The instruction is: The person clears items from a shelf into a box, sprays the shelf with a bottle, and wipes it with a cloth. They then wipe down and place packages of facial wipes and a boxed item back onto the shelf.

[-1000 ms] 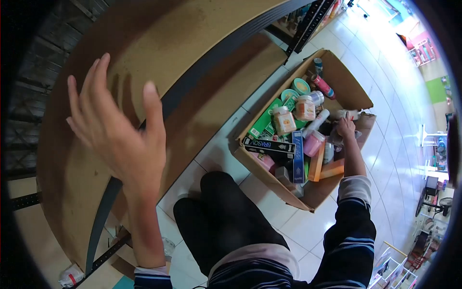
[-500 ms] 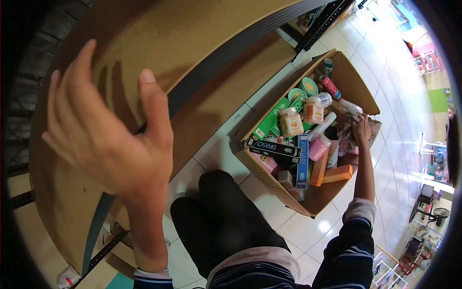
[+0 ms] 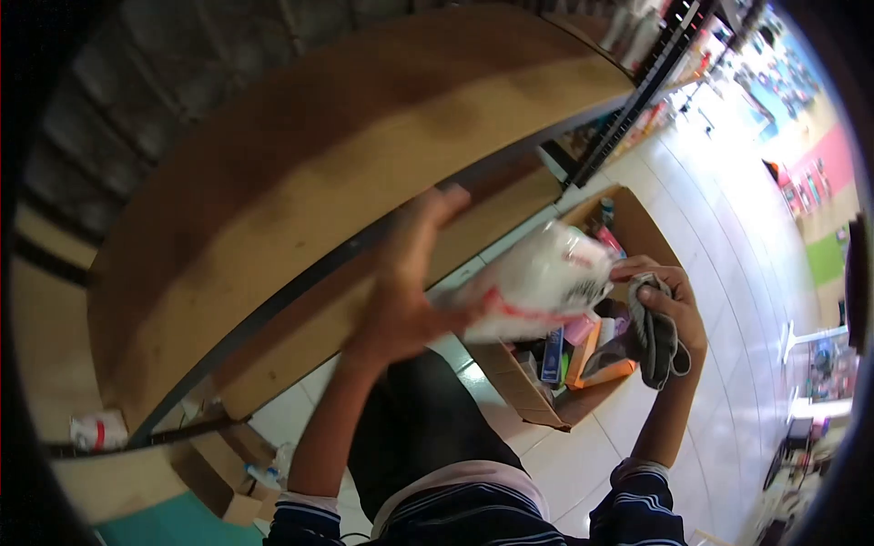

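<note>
A white plastic-wrapped pack with red print [image 3: 546, 284] is raised over the near part of the cardboard box [image 3: 528, 400], slightly blurred. My right hand [image 3: 678, 305] grips a crumpled grey cloth [image 3: 651, 341] with a thin loop, its fingertips right at the pack's right end. On the other side, my left hand [image 3: 401, 296] is smeared by motion, fingers stretched and thumb apart, overlapping the pack's left end. Below the pack, the box holds an orange carton [image 3: 608, 373], a blue carton [image 3: 553, 355] and other goods, many hidden by the pack.
A wide brown shelf board [image 3: 273, 227] with a dark front edge runs along the left, above a lower board [image 3: 300, 364]. A black perforated post [image 3: 628, 118] stands beyond the box. At lower left are a small open carton [image 3: 214, 473] and a white-red packet [image 3: 98, 429].
My right hand has come up out of the box with the grey cloth, and the white pack is now raised. My left hand has moved from over the shelf board toward the pack. The view has shifted.
</note>
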Motion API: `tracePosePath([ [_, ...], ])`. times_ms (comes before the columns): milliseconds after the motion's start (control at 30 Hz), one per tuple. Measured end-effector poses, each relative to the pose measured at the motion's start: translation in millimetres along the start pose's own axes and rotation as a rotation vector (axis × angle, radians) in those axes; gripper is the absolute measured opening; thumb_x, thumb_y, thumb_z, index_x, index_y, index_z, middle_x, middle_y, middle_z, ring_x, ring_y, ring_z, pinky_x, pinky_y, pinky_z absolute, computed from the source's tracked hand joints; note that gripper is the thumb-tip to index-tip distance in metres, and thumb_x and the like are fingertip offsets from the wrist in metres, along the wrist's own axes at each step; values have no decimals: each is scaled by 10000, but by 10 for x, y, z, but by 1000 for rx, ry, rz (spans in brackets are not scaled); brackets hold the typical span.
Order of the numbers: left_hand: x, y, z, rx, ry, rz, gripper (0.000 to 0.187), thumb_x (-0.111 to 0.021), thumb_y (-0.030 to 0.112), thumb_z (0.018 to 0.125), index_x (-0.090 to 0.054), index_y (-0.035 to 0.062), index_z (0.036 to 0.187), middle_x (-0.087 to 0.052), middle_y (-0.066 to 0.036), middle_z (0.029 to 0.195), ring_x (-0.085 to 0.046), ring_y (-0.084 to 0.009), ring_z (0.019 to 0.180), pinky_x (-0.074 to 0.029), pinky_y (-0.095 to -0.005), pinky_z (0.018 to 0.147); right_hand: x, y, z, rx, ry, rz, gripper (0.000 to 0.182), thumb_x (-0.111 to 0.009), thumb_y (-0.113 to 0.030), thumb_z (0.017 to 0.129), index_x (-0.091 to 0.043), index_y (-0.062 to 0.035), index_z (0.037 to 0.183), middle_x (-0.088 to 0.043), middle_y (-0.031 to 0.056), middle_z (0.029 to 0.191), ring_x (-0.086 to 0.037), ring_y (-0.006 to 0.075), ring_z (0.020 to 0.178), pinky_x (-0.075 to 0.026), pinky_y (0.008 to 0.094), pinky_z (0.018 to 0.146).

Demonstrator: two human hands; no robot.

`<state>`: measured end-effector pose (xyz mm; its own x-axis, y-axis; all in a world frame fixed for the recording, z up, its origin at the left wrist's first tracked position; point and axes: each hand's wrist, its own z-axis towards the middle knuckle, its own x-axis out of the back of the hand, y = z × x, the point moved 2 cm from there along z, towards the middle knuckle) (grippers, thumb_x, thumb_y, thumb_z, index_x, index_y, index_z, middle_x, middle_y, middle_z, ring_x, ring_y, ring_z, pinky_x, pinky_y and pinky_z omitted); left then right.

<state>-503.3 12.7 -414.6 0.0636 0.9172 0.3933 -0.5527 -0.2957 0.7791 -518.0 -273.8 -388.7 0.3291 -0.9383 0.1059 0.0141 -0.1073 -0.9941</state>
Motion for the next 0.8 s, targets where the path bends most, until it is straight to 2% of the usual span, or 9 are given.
tracePosePath([
  [100, -96, 258, -453, 359, -173, -584, 651, -698, 213, 681, -359, 15, 1201, -451, -114, 1166, -428, -190, 1092, -335, -355, 934, -386, 38, 168, -244, -26, 66, 351, -558, -198, 718, -554, 63, 954, -578, 118, 913, -569, 156, 688, -449, 231, 721],
  [133, -78, 292, -611, 364, -128, -561, 651, -698, 213, 681, -359, 15, 1201, -451, -114, 1166, -428, -190, 1092, -335, -355, 934, -558, 4, 220, -232, -74, 62, 351, -558, -198, 718, -554, 63, 954, -578, 118, 913, -569, 156, 688, -449, 231, 721],
  [200, -24, 179, -890, 497, 157, -799, 553, -642, 110, 731, -357, 16, 1195, -485, -91, 1121, -475, -156, 1022, -393, -316, 881, -857, -88, 324, -193, -69, 707, 376, -540, -240, 792, -513, 25, 1058, -566, 78, 951, -542, 112, 799, -447, 242, 678],
  [267, 107, 219, -1051, 406, 306, -802, 475, -582, 59, 775, -354, 16, 1189, -506, -84, 1077, -507, -149, 968, -423, -299, 840, -1137, -4, 424, -128, -48, 843, 367, -507, -215, 816, -478, 13, 1102, -561, 83, 951, -552, 142, 818, -460, 266, 687],
  [333, 195, 277, -1178, 387, 490, -746, 450, -569, 52, 786, -357, 12, 1181, -511, -83, 1059, -505, -145, 960, -424, -286, 822, -1618, -88, 360, 344, 439, 276, 355, -479, -208, 832, -469, -1, 1120, -536, 103, 1008, -546, 211, 892, -450, 290, 740],
  [433, 145, 412, -1295, 239, 799, -584, 388, -541, 72, 812, -374, 9, 1156, -513, -78, 1043, -505, -131, 941, -424, -262, 796, -2419, -97, 139, 654, 328, -619, 615, -472, 35, 594, -416, -15, 1204, -396, 156, 1251, -343, 342, 1127, -213, 413, 967],
  [467, 213, 445, -1335, 236, 812, -571, 388, -541, 72, 812, -374, 9, 1156, -513, -78, 1043, -505, -131, 941, -424, -262, 796, -2581, -60, 51, 678, 257, -655, 559, -461, 12, 665, -406, -17, 1220, -371, 159, 1275, -348, 335, 1137, -217, 409, 967],
  [633, 550, 493, -1494, 249, 887, -650, 307, -504, 150, 846, -408, 12, 1102, -505, -61, 1019, -471, -96, 926, -391, -236, 789, -3013, 106, -404, 885, 96, -662, 525, -472, -38, 627, -485, -5, 1151, -451, 122, 1223, -385, 291, 1066, -280, 329, 823],
  [800, 551, 555, -1472, 219, 938, -536, 293, -500, 125, 833, -413, 6, 1086, -501, -51, 997, -465, -91, 906, -377, -224, 788, -2835, -75, -140, 832, 125, -682, 587, -418, 8, 575, -441, 62, 1159, -409, 178, 1243, -354, 342, 1113, -232, 388, 951],
])
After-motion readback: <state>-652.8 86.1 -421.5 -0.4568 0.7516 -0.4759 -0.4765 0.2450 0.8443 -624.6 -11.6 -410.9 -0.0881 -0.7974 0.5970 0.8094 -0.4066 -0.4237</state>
